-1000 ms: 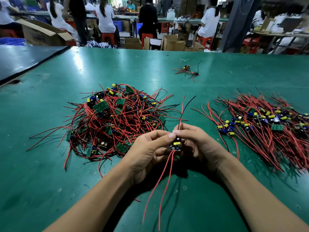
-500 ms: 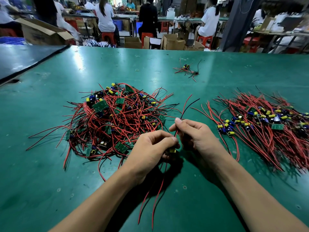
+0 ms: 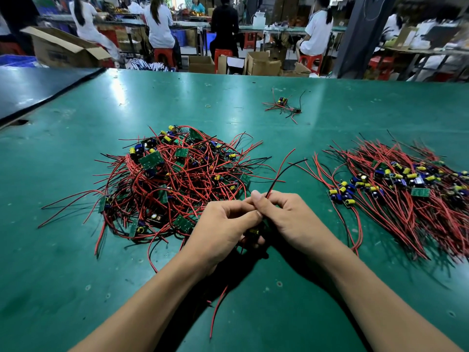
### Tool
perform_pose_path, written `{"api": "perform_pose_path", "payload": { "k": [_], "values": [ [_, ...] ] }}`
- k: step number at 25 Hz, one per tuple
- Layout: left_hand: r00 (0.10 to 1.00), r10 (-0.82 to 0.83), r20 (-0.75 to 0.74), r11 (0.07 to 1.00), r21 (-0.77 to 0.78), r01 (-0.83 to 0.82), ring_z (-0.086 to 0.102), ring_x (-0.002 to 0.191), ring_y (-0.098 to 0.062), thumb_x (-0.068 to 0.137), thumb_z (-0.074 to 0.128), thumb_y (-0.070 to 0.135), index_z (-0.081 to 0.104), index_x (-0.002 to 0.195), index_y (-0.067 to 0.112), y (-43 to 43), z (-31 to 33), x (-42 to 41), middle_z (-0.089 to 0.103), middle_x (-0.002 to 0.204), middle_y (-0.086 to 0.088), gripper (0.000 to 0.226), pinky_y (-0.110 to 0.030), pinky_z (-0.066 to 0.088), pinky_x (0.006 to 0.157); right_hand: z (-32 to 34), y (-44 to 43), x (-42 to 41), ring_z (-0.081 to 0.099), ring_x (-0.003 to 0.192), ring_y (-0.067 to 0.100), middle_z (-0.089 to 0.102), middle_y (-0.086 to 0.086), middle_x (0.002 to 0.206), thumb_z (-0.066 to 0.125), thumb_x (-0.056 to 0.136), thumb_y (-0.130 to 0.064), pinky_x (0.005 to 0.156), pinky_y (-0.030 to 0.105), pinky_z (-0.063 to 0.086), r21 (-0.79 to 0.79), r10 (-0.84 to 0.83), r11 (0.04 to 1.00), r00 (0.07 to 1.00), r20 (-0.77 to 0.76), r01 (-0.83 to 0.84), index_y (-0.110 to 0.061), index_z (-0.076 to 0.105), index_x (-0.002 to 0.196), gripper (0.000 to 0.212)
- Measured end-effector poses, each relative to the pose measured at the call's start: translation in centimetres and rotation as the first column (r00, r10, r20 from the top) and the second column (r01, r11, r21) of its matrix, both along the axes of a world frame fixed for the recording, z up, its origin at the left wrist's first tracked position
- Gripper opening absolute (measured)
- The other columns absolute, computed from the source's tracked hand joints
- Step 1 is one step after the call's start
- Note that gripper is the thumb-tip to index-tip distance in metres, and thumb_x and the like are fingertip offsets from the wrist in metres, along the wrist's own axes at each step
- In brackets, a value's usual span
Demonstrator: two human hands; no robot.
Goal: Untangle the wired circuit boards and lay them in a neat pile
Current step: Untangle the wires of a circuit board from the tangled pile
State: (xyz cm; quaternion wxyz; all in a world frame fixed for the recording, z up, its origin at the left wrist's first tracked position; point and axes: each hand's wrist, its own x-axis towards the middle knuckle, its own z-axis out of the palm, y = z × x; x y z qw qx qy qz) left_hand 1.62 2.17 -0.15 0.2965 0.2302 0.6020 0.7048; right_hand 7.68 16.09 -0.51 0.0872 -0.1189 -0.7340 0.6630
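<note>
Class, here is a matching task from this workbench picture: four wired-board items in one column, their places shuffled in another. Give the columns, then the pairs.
1 tangled heap
2 combed pile
3 stray bunch
4 held board

A far side of table
B gripped by left hand and right hand
C right of the hands
D left of the hands

Pairs: 1-D, 2-C, 3-A, 4-B

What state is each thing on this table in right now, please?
tangled heap: jumbled, unsorted.
neat pile: wires combed one way, boards together.
held board: between both hands.
left hand: grips the held board.
right hand: pinches its red and black wires.
stray boards: loose, far back.
</note>
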Motion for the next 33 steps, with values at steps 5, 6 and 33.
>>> {"api": "perform_pose_path", "payload": {
  "k": [5,6,33],
  "values": [
    [0.998,-0.053,-0.026,0.998,-0.038,0.052,0.063,0.051,-0.024,0.088,0.066,-0.001,0.069,0.080,-0.003,0.1,-0.2,0.1,0.068,0.072,-0.013,0.009,-0.025,0.050,0.047,0.6,0.9,0.0,0.068,0.076,0.005,0.073,-0.007,0.081,0.058,0.089,-0.054,0.076,0.022,0.051,0.291,-0.144,0.944,0.988,-0.063,0.157,-0.018,0.080,0.087,0.042],
    [0.997,-0.059,-0.044,0.997,-0.054,0.057,0.062,0.050,-0.024,0.088,0.066,0.001,0.069,0.081,-0.004,0.1,-0.1,0.2,0.068,0.071,-0.014,0.009,-0.024,0.048,0.048,0.8,1.2,0.0,0.065,0.075,-0.004,0.071,-0.014,0.074,0.059,0.089,-0.054,0.072,0.012,0.045,0.305,-0.195,0.927,0.975,-0.104,0.218,-0.019,0.080,0.086,0.041],
    [0.986,-0.086,-0.142,0.991,-0.110,0.071,0.049,0.046,-0.020,0.091,0.063,0.010,0.072,0.077,0.005,-0.1,0.3,0.2,0.064,0.061,-0.007,0.018,-0.021,0.039,0.046,0.0,3.3,-0.2,0.029,0.041,0.006,0.035,-0.006,0.047,0.062,0.093,-0.050,0.047,0.023,0.023,0.111,-0.328,0.936,0.942,-0.069,0.334,-0.015,0.080,0.084,0.040]
  ]
}}
